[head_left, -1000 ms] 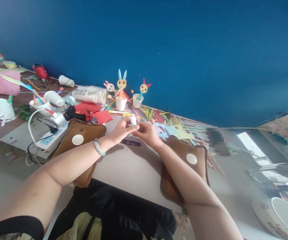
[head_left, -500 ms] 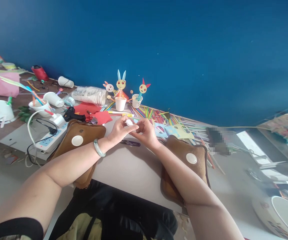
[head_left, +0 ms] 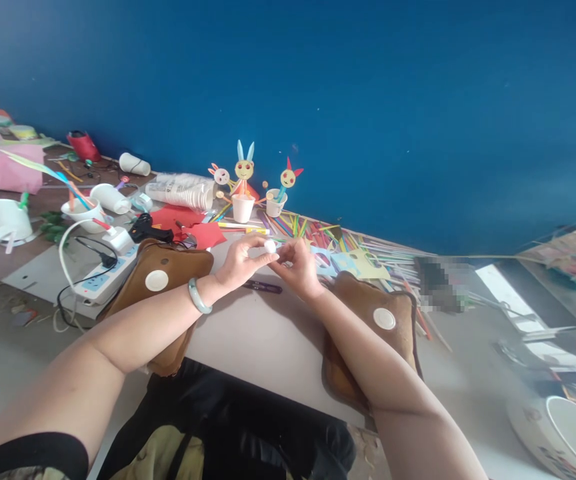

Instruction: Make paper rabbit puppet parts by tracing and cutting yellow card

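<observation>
Above the middle of the table my left hand (head_left: 242,261), with a pale green bangle (head_left: 199,296) on its wrist, pinches a small white round piece (head_left: 269,247) between thumb and fingers. Its exact kind is too small to make out. My right hand (head_left: 300,269) is closed with its fingertips touching at the piece's right side; whether it grips the piece is hidden. Just under the hands lies a slim dark tool (head_left: 264,287). Brown plush pads (head_left: 141,293) (head_left: 373,343), each with a white disc, lie beneath or beside my forearms.
Paper cups with rabbit-faced figures (head_left: 243,208) stand near the blue wall. Colourful paper strips (head_left: 313,230), red paper (head_left: 208,235) and cut-out sheets (head_left: 363,265) lie around. On the left are a black glue gun (head_left: 151,230), a power strip (head_left: 111,275) and stacked cups (head_left: 181,193). A white bowl (head_left: 575,433) stands right.
The small white piece has shifted slightly right and turned, showing a rounder face. Both hands stay close together, with their fingers slightly moved. The whole view has shifted a little.
</observation>
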{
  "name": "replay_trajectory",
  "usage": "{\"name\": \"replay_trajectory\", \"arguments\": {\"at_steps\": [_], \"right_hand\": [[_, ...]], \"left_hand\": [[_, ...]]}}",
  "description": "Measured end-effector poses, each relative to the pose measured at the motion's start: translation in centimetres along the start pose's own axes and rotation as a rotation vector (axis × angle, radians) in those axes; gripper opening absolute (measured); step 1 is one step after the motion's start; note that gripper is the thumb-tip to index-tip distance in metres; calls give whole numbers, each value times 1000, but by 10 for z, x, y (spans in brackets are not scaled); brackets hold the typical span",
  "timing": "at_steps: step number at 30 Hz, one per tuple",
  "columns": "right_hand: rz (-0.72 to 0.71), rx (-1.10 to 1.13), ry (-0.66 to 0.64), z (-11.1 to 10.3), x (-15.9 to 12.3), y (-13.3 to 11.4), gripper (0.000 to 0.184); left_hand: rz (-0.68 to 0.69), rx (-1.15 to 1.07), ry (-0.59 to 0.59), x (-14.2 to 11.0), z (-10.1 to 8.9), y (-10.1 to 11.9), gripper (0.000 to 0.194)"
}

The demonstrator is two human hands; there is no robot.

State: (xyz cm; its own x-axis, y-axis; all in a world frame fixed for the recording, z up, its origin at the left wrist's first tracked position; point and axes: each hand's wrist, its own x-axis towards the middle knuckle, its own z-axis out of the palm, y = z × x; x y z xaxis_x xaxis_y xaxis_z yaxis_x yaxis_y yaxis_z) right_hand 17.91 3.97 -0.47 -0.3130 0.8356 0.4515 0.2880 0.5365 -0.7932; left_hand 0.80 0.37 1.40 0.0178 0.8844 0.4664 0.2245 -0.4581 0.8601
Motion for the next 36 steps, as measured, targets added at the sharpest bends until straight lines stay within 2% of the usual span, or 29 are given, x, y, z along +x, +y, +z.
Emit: {"name": "replay_trajectory", "arguments": {"at_steps": [3,6,11,16,21,26,29,34,36], "right_hand": [[-23,-36,-13,-1,0,2,49],[-62,-32,-87,-7,4,2,49],[-157,56,-108,-23,9,-16,49],[-94,73,-123,-25,9,-28,42],[28,36,-100,-13,9,-13,54],[47,40,-178,-9,8,-7,48],[47,145,-275,-15,10,-9,45],[151,414,-703,-27,16,-9,46],[185,458,-714,-27,16,-8,44]], "left_hand": [[35,15,16,-2,1,0,25],[37,51,47,-6,2,2,21],[42,104,87,-7,2,1,23],[56,25,120,-6,3,-1,28],[60,-101,82,-5,3,0,30],[28,-96,82,-6,3,-1,31],[53,-123,46,-6,2,-1,33],[-18,-200,-72,-8,1,2,35],[-29,-187,-53,-9,1,3,35]]}}
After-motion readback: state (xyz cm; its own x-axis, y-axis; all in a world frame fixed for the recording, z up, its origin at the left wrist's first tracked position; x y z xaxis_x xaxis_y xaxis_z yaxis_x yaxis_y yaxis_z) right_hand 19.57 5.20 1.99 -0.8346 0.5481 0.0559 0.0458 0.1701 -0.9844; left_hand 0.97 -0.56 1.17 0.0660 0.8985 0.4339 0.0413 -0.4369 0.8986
